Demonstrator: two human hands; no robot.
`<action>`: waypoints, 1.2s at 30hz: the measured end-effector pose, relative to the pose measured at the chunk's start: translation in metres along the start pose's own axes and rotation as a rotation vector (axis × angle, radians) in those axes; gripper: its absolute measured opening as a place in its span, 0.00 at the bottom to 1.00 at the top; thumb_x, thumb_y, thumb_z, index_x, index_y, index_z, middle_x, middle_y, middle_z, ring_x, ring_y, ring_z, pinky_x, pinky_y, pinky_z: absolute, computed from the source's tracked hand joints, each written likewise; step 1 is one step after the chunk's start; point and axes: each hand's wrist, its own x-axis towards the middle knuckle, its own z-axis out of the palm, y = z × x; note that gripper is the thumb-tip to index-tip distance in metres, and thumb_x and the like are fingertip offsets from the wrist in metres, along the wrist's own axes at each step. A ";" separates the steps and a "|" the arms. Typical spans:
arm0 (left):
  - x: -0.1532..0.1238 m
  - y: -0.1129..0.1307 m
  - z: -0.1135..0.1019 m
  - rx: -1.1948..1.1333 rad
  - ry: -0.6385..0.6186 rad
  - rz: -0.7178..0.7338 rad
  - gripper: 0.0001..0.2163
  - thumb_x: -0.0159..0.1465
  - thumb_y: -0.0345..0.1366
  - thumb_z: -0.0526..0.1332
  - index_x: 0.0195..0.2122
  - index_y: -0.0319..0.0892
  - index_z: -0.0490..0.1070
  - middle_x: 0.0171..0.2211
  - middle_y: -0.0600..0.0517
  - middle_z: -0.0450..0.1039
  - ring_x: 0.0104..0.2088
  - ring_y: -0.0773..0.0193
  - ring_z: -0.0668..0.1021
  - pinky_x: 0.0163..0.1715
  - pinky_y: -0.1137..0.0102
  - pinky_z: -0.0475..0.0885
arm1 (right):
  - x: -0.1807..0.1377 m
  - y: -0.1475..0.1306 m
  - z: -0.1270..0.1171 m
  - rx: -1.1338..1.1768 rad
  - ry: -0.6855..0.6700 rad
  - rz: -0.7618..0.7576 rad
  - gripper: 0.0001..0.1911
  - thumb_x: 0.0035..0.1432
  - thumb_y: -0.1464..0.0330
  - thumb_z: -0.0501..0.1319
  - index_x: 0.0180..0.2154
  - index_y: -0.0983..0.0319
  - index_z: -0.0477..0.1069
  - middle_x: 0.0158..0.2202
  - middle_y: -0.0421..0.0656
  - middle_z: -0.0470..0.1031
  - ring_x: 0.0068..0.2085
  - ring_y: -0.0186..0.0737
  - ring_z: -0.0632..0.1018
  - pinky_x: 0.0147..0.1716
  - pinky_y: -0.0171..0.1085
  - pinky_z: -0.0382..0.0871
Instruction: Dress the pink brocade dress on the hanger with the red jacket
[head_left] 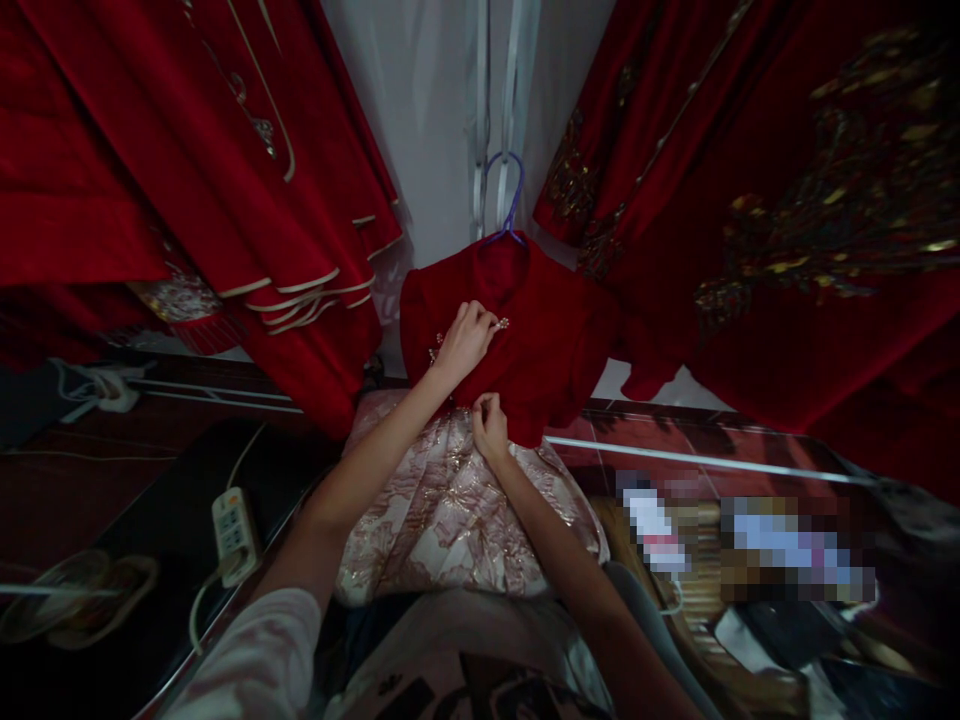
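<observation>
A short red jacket [555, 350] hangs from a purple hanger [513, 205] in front of me, over a pale pink and gold brocade skirt [450, 510]. My left hand [466, 340] is closed in a pinch at the jacket's upper front, its fingertips against a small pearly ornament [503, 323]. Another beaded ornament [435, 350] shows just left of that hand. Lower down, my right hand [490, 428] pinches the jacket's front close to its hem. Its fingertips are partly hidden, so the exact bit of cloth held there is unclear.
Red garments with pale piping [285, 230] hang at the left, and red ones with gold embroidery [825, 220] at the right. A power strip [235, 535] lies on a black surface at left. A slatted wooden seat [701, 630] holds blurred-out items at right. A white rail [712, 460] runs low.
</observation>
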 end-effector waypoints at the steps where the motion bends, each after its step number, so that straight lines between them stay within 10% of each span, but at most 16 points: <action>1: 0.003 0.000 -0.003 0.008 -0.029 0.025 0.09 0.66 0.36 0.54 0.41 0.39 0.71 0.43 0.42 0.67 0.48 0.52 0.69 0.50 0.56 0.66 | 0.000 -0.001 -0.001 0.000 -0.002 0.007 0.06 0.61 0.65 0.48 0.37 0.59 0.59 0.33 0.41 0.69 0.33 0.38 0.72 0.37 0.36 0.64; 8: 0.014 0.001 -0.025 -0.174 -0.148 0.165 0.09 0.61 0.32 0.57 0.41 0.39 0.70 0.43 0.43 0.69 0.52 0.49 0.68 0.63 0.48 0.48 | 0.000 -0.005 -0.001 0.001 0.010 0.043 0.07 0.62 0.64 0.48 0.38 0.60 0.59 0.34 0.42 0.69 0.33 0.38 0.72 0.37 0.36 0.64; 15: 0.016 -0.005 -0.034 -0.542 -0.112 -0.017 0.02 0.58 0.33 0.61 0.33 0.43 0.71 0.33 0.48 0.71 0.47 0.53 0.72 0.66 0.47 0.40 | 0.009 -0.019 -0.005 0.118 0.141 0.068 0.07 0.62 0.63 0.49 0.36 0.60 0.59 0.31 0.40 0.67 0.31 0.35 0.70 0.34 0.34 0.63; 21: 0.014 -0.007 -0.033 -0.366 -0.062 0.000 0.08 0.64 0.39 0.55 0.37 0.42 0.70 0.36 0.47 0.72 0.49 0.53 0.72 0.66 0.49 0.36 | 0.042 -0.066 -0.019 0.219 0.318 0.031 0.09 0.63 0.61 0.49 0.36 0.60 0.59 0.33 0.41 0.67 0.33 0.34 0.70 0.37 0.35 0.67; 26: 0.010 -0.003 -0.020 -0.257 0.191 -0.183 0.20 0.62 0.40 0.59 0.53 0.38 0.64 0.57 0.38 0.62 0.64 0.46 0.58 0.66 0.50 0.39 | 0.103 -0.117 -0.022 0.244 0.283 -0.137 0.18 0.64 0.57 0.47 0.50 0.61 0.57 0.52 0.53 0.65 0.54 0.41 0.69 0.55 0.45 0.63; 31: 0.009 -0.012 -0.025 -0.248 0.384 -0.328 0.23 0.63 0.34 0.54 0.59 0.38 0.57 0.67 0.37 0.43 0.68 0.48 0.48 0.65 0.51 0.47 | 0.133 -0.121 -0.021 -0.027 0.283 0.058 0.49 0.54 0.43 0.55 0.62 0.73 0.44 0.62 0.71 0.48 0.67 0.66 0.48 0.59 0.66 0.43; 36: 0.021 -0.056 -0.056 -0.109 0.286 -0.521 0.28 0.57 0.27 0.57 0.60 0.36 0.58 0.63 0.34 0.54 0.62 0.44 0.63 0.61 0.52 0.57 | 0.125 -0.096 -0.062 -0.341 0.334 -0.036 0.49 0.55 0.43 0.52 0.64 0.70 0.44 0.63 0.70 0.46 0.66 0.69 0.49 0.56 0.69 0.44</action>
